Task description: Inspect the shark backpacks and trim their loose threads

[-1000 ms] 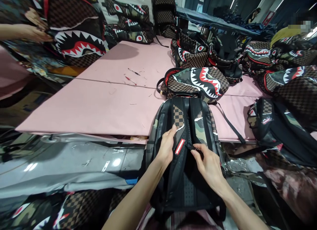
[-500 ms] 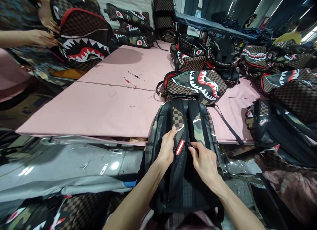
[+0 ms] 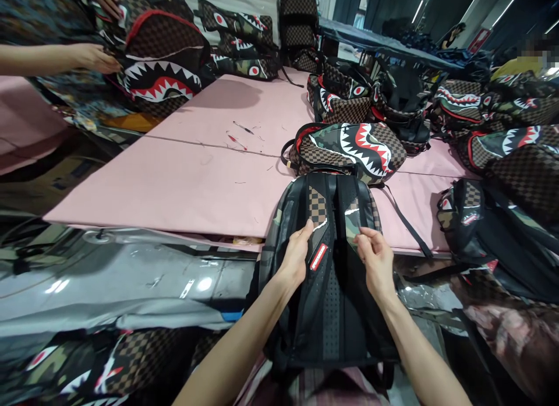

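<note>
A black backpack (image 3: 334, 313) with checkered and camouflage patches stands in front of me, its back panel and shoulder straps toward me, against the table edge. My left hand (image 3: 299, 251) is wrapped round the left shoulder strap (image 3: 317, 205), thumb on top, beside a red label (image 3: 318, 257). Over the right shoulder strap (image 3: 351, 219), my right hand (image 3: 376, 256) is closed in a pinch near the strap's camouflage patch. What its fingertips hold, if anything, is too small to make out.
On the pink table (image 3: 209, 190), a shark-mouth backpack (image 3: 349, 149) lies just beyond mine. Thread snips or similar small tools (image 3: 237, 142) lie among thread scraps. At the left, another person's hand (image 3: 98, 57) handles a backpack (image 3: 166, 62). More backpacks (image 3: 498, 231) crowd the right.
My right hand has moved from the black piece beside the red label up and right to the right strap. My left hand stays on its strap. The other person's hands have shifted apart.
</note>
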### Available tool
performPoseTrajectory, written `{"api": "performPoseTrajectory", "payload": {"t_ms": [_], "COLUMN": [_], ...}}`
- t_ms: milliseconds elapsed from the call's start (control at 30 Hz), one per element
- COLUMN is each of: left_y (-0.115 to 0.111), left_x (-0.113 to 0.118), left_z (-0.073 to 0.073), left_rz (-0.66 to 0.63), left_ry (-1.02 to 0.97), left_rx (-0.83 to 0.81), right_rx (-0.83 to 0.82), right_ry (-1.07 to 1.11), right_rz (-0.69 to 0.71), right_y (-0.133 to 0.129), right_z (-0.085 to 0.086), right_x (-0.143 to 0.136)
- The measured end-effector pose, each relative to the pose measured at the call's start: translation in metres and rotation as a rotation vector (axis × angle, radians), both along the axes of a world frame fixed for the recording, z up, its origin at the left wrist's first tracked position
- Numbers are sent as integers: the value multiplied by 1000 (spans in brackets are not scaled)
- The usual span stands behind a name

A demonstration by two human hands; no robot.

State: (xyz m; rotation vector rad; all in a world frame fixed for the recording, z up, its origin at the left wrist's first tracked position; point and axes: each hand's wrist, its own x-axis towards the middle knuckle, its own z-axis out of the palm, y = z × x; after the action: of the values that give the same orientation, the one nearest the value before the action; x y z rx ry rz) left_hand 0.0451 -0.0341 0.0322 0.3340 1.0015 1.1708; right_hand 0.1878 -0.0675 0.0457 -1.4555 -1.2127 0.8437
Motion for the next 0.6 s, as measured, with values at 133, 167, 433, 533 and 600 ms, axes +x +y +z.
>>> {"api": "performPoseTrajectory", "payload": {"t_ms": [133, 167, 433, 533, 600], "left_y": [1, 1, 1, 1, 0], "left_x": [-2, -3, -5, -2, -2], "left_z": [-1, -1, 0, 1, 2], "left_rz": [-13, -21, -31, -8, -14], "left_ry": [30, 29, 97, 126, 140], "left_rx": [35, 37, 88, 110, 109], "right_rx": [17, 34, 213, 237, 212], "right_ry": [-195, -243, -627, -723, -834], "right_rz": [245, 264, 385, 425, 440], "right_y": [3, 3, 7, 12, 16], "right_z": [0, 0, 3, 4, 6], "right_x": [-5, -6, 5, 2, -3]}}
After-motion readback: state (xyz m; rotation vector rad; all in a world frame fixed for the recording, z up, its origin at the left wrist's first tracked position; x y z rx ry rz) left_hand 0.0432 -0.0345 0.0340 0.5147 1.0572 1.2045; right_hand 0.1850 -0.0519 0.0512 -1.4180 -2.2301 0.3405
